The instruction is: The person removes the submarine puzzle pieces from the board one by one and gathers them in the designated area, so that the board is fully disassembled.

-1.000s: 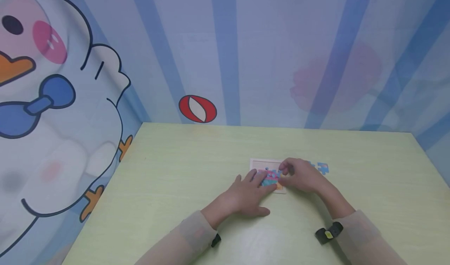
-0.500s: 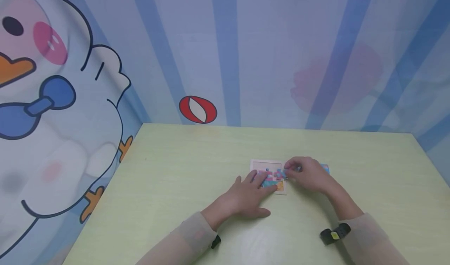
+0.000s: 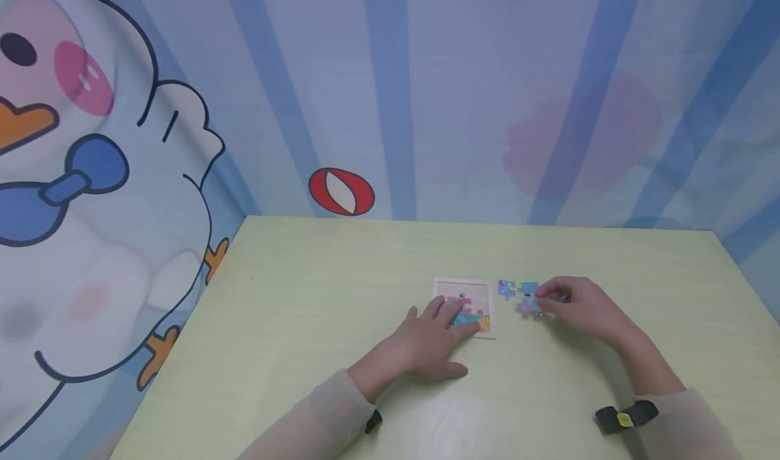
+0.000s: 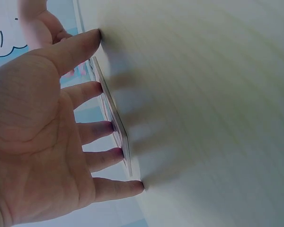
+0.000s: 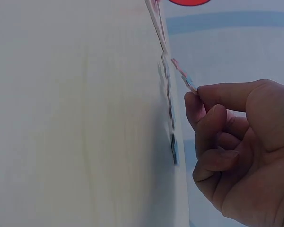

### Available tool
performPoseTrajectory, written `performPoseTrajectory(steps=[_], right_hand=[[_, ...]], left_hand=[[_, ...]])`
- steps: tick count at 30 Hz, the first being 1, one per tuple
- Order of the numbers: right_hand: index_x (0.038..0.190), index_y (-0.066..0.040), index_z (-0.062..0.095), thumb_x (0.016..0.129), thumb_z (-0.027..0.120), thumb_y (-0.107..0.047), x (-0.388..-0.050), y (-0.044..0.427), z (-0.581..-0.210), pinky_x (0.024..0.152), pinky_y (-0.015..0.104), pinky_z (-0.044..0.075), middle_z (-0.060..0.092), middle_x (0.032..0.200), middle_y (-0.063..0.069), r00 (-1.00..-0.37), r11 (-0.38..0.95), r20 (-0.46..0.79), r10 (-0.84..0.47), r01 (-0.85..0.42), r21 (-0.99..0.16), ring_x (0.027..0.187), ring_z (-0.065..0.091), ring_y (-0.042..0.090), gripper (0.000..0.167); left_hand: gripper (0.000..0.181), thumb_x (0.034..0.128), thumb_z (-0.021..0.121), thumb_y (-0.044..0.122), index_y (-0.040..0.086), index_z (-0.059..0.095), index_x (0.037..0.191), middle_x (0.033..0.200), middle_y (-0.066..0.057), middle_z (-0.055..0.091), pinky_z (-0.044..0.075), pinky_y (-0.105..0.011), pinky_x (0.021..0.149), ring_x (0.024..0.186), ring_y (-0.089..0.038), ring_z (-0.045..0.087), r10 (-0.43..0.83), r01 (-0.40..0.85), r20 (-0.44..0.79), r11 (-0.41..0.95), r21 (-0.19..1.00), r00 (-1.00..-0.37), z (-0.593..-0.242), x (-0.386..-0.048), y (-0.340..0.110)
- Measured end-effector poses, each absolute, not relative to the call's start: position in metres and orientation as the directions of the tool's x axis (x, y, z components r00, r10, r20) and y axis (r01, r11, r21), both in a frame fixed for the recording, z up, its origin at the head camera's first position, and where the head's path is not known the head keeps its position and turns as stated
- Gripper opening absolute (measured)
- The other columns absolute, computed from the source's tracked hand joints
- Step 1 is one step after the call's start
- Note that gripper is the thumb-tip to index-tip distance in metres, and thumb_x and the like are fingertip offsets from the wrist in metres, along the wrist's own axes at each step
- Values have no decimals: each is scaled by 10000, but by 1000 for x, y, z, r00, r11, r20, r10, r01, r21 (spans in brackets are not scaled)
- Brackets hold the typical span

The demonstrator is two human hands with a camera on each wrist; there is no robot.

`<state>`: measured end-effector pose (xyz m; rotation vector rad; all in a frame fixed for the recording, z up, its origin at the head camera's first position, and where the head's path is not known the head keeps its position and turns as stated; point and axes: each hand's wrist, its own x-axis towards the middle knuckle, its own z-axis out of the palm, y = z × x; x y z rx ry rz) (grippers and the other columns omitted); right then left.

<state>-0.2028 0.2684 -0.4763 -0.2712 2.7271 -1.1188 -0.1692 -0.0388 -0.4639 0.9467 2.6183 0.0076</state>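
A small jigsaw puzzle board [image 3: 463, 286] with a pale rim lies on the table, partly filled with pink, teal and orange pieces. My left hand [image 3: 426, 341] rests on it with straight, spread fingers, hiding part of the picture. In the left wrist view, fingertips of the left hand [image 4: 42, 127] touch the board's edge, and the thumb is on the table. To the right of the board, my right hand [image 3: 585, 311] pinches a pink and blue puzzle piece [image 3: 527, 307]. The right wrist view shows this puzzle piece [image 5: 183, 75] tilted above the table, between thumb and fingertip.
Loose blue puzzle pieces [image 3: 506, 288] lie on the table just right of the board, partly behind the held piece. The pale yellow-green table [image 3: 341, 263] meets a printed blue curtain [image 3: 451, 108] at its back edge.
My right hand has moved right, away from the board, carrying the pink and blue puzzle piece. The board's right part and the loose pieces are now uncovered. The left hand stays put.
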Motion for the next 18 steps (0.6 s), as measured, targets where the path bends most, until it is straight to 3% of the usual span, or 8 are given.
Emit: performPoseTrajectory(steps=[18], right_hand=[[1152,0,713,1014,683,-240,-189,316,-482,704,351,495,692,970,36,-962,725,-178,-209,-29,-689,855,601,205,278]], left_hand=[[755,975,631,588,387,324,1634,1737,-4,121,315,-657,1146,1572,-330,151,626,628,-316,770,107,-713,-468,-171,-38]])
